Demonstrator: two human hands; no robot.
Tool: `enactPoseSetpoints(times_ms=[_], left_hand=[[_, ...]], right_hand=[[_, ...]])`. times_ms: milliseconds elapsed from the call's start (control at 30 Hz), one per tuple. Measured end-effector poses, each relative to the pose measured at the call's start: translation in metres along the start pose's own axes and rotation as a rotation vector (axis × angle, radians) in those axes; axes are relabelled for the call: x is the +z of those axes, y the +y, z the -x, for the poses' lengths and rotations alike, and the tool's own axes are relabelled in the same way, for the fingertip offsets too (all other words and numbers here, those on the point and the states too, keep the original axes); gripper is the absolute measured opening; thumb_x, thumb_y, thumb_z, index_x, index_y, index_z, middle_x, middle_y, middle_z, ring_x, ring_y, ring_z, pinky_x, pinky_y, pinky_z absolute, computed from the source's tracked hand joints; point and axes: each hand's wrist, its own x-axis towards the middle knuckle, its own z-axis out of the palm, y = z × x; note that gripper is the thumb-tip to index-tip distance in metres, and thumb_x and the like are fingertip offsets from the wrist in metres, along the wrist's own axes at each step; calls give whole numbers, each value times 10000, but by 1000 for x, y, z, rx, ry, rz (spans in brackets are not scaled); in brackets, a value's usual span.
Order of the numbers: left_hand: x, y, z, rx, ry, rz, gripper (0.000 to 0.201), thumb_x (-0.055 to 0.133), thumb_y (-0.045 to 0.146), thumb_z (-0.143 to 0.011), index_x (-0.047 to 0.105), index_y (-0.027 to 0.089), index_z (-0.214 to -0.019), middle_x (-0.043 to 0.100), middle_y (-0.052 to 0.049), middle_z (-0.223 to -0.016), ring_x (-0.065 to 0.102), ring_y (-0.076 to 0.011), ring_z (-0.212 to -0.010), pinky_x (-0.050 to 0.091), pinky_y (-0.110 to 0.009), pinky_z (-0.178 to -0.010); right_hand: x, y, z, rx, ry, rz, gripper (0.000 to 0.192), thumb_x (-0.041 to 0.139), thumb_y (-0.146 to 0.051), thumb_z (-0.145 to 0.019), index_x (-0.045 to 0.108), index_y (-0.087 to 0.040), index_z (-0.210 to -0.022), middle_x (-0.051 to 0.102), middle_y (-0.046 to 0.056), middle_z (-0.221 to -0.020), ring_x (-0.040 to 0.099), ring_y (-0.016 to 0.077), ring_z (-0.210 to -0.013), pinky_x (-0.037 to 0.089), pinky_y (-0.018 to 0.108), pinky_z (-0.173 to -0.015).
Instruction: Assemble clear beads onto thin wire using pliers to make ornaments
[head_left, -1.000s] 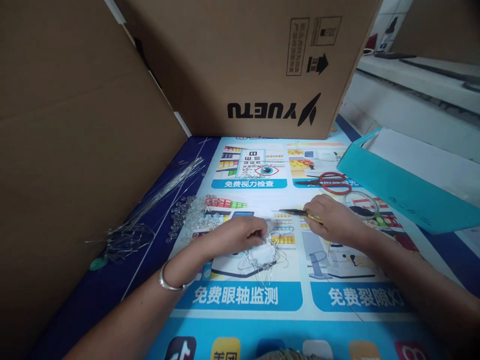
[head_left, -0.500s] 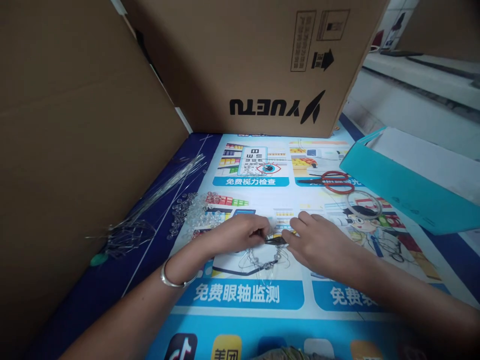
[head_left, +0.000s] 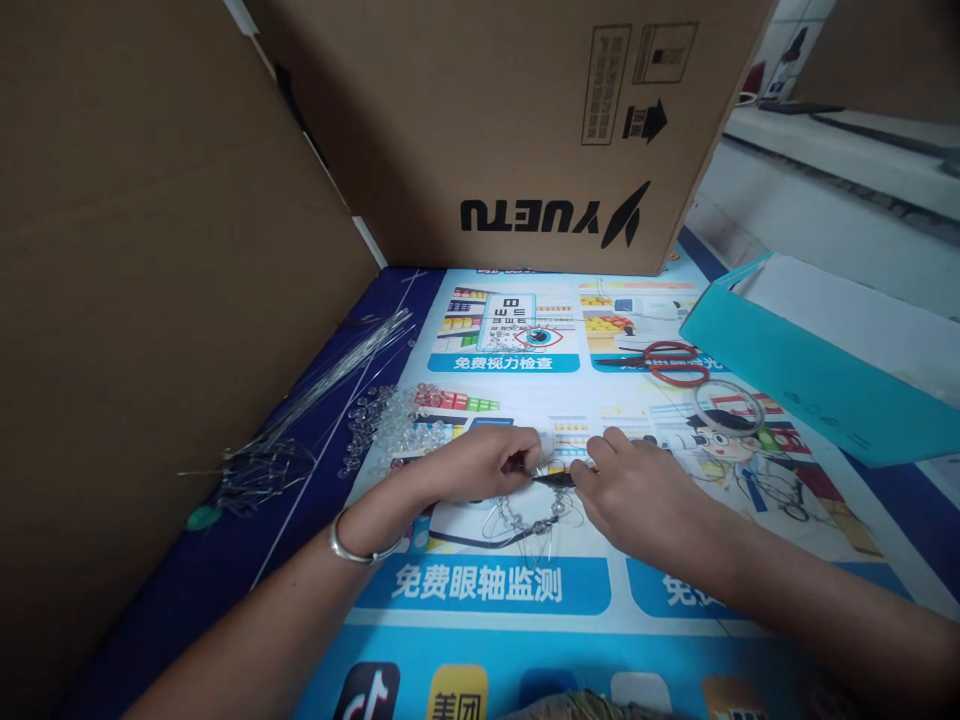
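My right hand (head_left: pixel 630 480) is closed around a pair of pliers (head_left: pixel 555 480), whose dark jaws point left toward my other hand. A ring of clear beads on thin wire (head_left: pixel 529 520) hangs just below the jaws, with loose wire ends sticking out. My left hand (head_left: pixel 499 460) is pinched at the top left of this beaded ring, fingertips close to the plier tips. The exact spot where jaws and wire meet is too small to make out.
Loose clear beads (head_left: pixel 397 425) lie left of my hands, beside a bundle of thin wires (head_left: pixel 330 380). Red-handled scissors (head_left: pixel 667 363), a wire coil (head_left: pixel 727 408) and a teal box (head_left: pixel 825 370) are to the right. Cardboard walls (head_left: pixel 510 130) stand behind and left.
My right hand and the pliers have shifted slightly to the right. My left hand stays almost where it was, still pinched at the beaded ring.
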Motion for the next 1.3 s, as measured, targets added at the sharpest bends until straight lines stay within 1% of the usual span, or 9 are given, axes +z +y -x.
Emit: enactPoseSetpoints(times_ms=[167, 333, 500, 633, 833, 933, 1100, 1300], left_hand=[[0, -6, 1, -4, -23, 126, 72, 528, 150, -752, 552, 181, -813, 579, 25, -732, 476, -92, -630, 311, -194, -555], [1, -9, 1, -23, -21, 167, 63, 549, 164, -766, 567, 176, -825, 590, 21, -740, 489, -92, -640, 317, -192, -559], [-2, -7, 1, -18, -23, 142, 61, 546, 179, -783, 574, 176, -837, 592, 23, -739, 494, -93, -636, 318, -188, -553], [-3, -6, 1, -20, 17, 94, 70, 498, 168, -806, 568, 172, -812, 575, 26, -709, 486, -92, -623, 303, -187, -542], [1, -7, 2, -25, 62, -22, 67, 482, 158, -798, 547, 176, -796, 571, 30, -696, 475, -95, -608, 281, -190, -534], [1, -8, 2, 0, 48, -36, 98, 453, 146, -815, 544, 177, -797, 572, 23, -704, 479, -100, -622, 290, -194, -549], [-1, -7, 3, 77, 26, 8, 166, 403, 101, -835, 548, 181, -822, 589, 14, -762, 506, -106, -681, 324, -200, -601], [-2, -6, 2, 168, 1, -4, 201, 383, 80, -851, 556, 180, -831, 599, 0, -818, 521, -111, -742, 355, -207, -665]], right_hand=[[4, 0, 3, 0, 0, 6, 156, 422, -167, -839, 576, -168, -861, 537, 107, -816, 445, 228, -800, 251, 285, -549], [8, 3, 4, -3, 12, -9, 182, 410, -181, -853, 572, -176, -937, 537, 104, -862, 444, 238, -848, 270, 292, -578], [11, 5, 4, -11, 17, -37, 193, 413, -221, -860, 565, -177, -972, 527, 98, -872, 440, 235, -855, 288, 305, -609], [14, 5, 4, -7, 29, -29, 206, 403, -213, -864, 562, -183, -990, 521, 90, -867, 438, 236, -855, 291, 313, -615], [17, 3, 4, -25, 44, -9, 222, 392, -198, -864, 557, -178, -1011, 518, 90, -863, 435, 236, -850, 305, 324, -634], [18, 3, 4, -27, 41, -10, 227, 393, -192, -864, 556, -177, -1022, 519, 92, -863, 437, 237, -853, 310, 323, -633], [19, 4, 5, -9, 39, 1, 224, 416, -172, -851, 564, -175, -1019, 529, 100, -867, 445, 235, -860, 311, 304, -613], [16, 2, 6, -10, 21, -2, 242, 382, -160, -868, 561, -175, -1030, 538, 106, -876, 454, 243, -875, 324, 307, -611]])
